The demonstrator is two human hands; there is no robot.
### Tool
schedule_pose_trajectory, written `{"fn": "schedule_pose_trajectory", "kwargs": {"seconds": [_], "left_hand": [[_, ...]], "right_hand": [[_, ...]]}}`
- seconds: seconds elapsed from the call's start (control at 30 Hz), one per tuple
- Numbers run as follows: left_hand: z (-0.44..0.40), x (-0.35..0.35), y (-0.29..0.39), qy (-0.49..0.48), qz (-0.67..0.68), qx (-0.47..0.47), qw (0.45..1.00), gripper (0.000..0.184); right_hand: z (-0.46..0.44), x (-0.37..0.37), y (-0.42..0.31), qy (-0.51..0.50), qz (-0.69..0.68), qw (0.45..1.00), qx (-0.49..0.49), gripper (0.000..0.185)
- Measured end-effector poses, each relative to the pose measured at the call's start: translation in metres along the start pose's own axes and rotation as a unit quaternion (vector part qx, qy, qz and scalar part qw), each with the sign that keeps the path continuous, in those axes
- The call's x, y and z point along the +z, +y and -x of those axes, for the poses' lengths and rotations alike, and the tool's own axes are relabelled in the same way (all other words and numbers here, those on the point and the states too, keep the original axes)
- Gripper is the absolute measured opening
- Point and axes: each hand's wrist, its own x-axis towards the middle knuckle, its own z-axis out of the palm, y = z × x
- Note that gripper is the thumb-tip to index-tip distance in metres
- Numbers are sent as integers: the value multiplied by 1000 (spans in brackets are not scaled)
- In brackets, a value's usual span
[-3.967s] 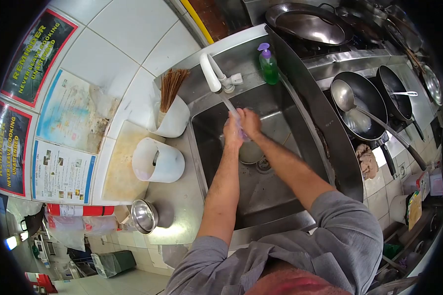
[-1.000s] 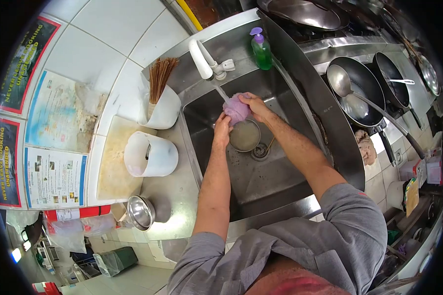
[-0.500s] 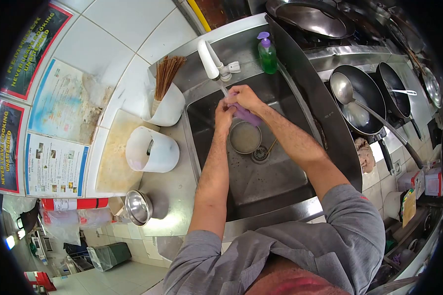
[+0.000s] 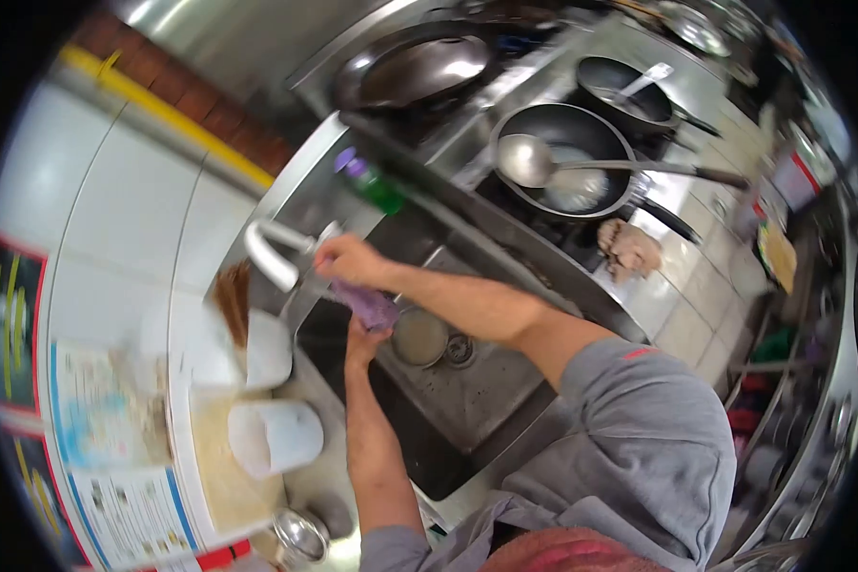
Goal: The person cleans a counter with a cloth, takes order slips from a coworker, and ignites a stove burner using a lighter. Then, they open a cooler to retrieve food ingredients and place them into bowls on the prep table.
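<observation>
My left hand [image 4: 365,340] is low over the sink, closed around the lower end of a wet-looking purple cloth [image 4: 367,307]. The cloth stretches up from it to just under my right hand [image 4: 351,261]. That right hand has its fingers curled in front of the white tap [image 4: 275,255], close to the tap's handle [image 4: 329,232]. Whether those fingers grip the cloth's upper end or the tap is hidden. Below the cloth, a round bowl [image 4: 419,338] of cloudy liquid sits in the sink [image 4: 481,405] beside the drain [image 4: 459,350].
A green soap bottle [image 4: 381,194] with a purple pump stands at the sink's back corner. White containers [image 4: 300,431] and a metal bowl [image 4: 301,536] line the left counter. To the right, a wok [image 4: 582,195] holding a ladle [image 4: 526,160] rests on the stove.
The view has swung to the right and is blurred. My hands, formerly together at the tap's water stream, have separated: the right is nearer the tap handle, the left lower with the cloth.
</observation>
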Motion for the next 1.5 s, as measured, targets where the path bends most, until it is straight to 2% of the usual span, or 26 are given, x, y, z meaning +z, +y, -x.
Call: {"fn": "schedule_pose_trajectory", "kwargs": {"seconds": [0.1,0.13,0.2,0.27,0.43,0.5,0.53,0.57,0.6,0.63,0.67,0.73,0.77,0.8,0.87,0.9,0.93,1.0,1.07,1.13,1.17,1.2,1.27,1.4,1.47,1.5], "left_hand": [[-15,1,4,3,61,-77,995,55],[-23,-1,-5,35,130,-57,989,50],[-31,0,-8,70,200,-32,977,45],[-23,12,6,98,157,-68,980,35],[-18,1,32,147,114,-158,970,28],[-22,-5,44,198,144,-138,960,19],[-23,-1,53,199,143,-136,960,19],[-24,6,64,196,116,-100,969,17],[-24,10,70,194,88,-64,975,15],[-27,6,66,160,35,-48,985,14],[-25,7,71,161,34,-49,985,14],[-18,11,87,116,144,-28,982,14],[-17,6,80,112,191,-6,975,22],[-15,2,73,112,191,-6,975,22],[-12,-5,59,269,250,-8,930,34],[-10,0,49,318,234,-68,916,48],[-11,2,38,243,369,-110,890,53],[-6,19,21,167,519,-84,834,58],[-11,30,-12,203,599,1,775,59],[-17,32,-7,258,567,18,782,49],[-24,28,-12,320,511,-4,798,42],[-29,25,-19,378,453,-30,807,37],[-30,30,12,493,296,46,817,33],[-28,42,34,427,-1,73,901,31],[-24,52,42,358,-48,122,925,29],[-26,50,36,343,-65,117,930,30]], "right_hand": [[0,24,17,-132,178,975,22,11],[4,26,21,-166,155,973,-42,12],[-2,28,20,-168,153,972,-65,10],[-6,23,5,-28,67,995,-70,10],[-15,-36,62,181,22,982,40,8],[1,-39,121,186,161,958,149,19],[16,-36,128,86,180,949,244,34],[32,-33,124,19,107,935,338,52],[55,-31,67,6,-66,884,463,64],[61,-19,67,22,-112,854,508,65],[60,-13,81,21,-113,853,509,65],[56,-7,86,-74,-361,788,494,61],[55,4,87,95,-370,758,530,47],[52,8,90,95,-369,758,530,47],[44,16,97,83,-423,819,379,23],[46,12,68,89,-402,829,379,13],[42,17,70,82,-401,829,382,13],[38,43,75,-21,-190,919,345,10],[48,42,75,-68,-228,909,342,9],[51,31,88,-69,-296,890,339,17],[56,23,86,-4,-353,866,355,22],[56,15,108,1,-334,879,341,24],[67,2,76,104,-262,860,426,20],[59,-7,66,61,-327,786,521,32],[48,-3,112,34,-465,788,401,39],[46,-5,106,57,-458,788,407,34]]}}
